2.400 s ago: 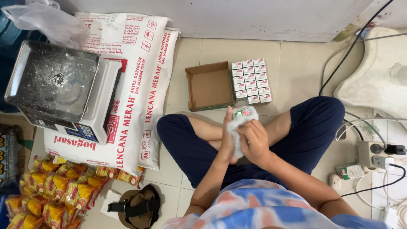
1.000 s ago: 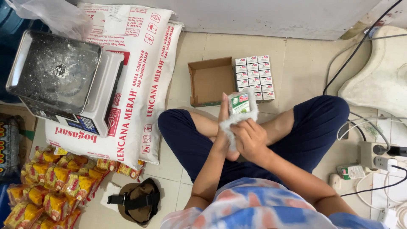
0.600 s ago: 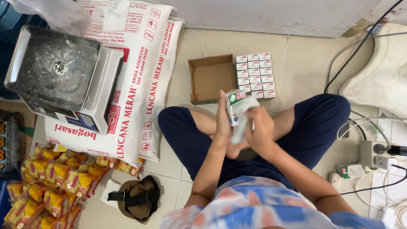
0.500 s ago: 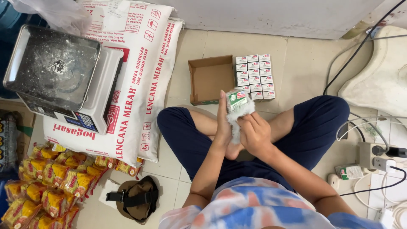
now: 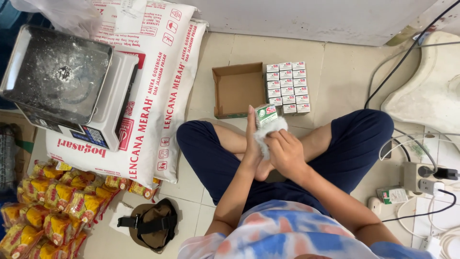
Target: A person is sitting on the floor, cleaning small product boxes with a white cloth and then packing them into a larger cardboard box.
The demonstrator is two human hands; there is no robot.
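I sit cross-legged on the tiled floor. My left hand (image 5: 251, 139) is held upright and grips a small green and white box (image 5: 266, 114) at lap height. My right hand (image 5: 282, 151) presses a white cloth (image 5: 268, 135) against the lower side of that box. Just beyond my knees lies an open brown cardboard carton (image 5: 238, 88), and right of it stands a block of several matching small boxes (image 5: 287, 87) in neat rows.
A large white printed flour sack (image 5: 148, 86) lies at my left, with a digital scale and its steel pan (image 5: 62, 81) on it. Yellow snack packets (image 5: 52, 206) and a brown cap (image 5: 151, 223) lie near left. A power strip (image 5: 421, 175) with cables sits at right.
The box in my left hand has been turned and lifted slightly while my right hand rubs the cloth along it. The view shifted a little.
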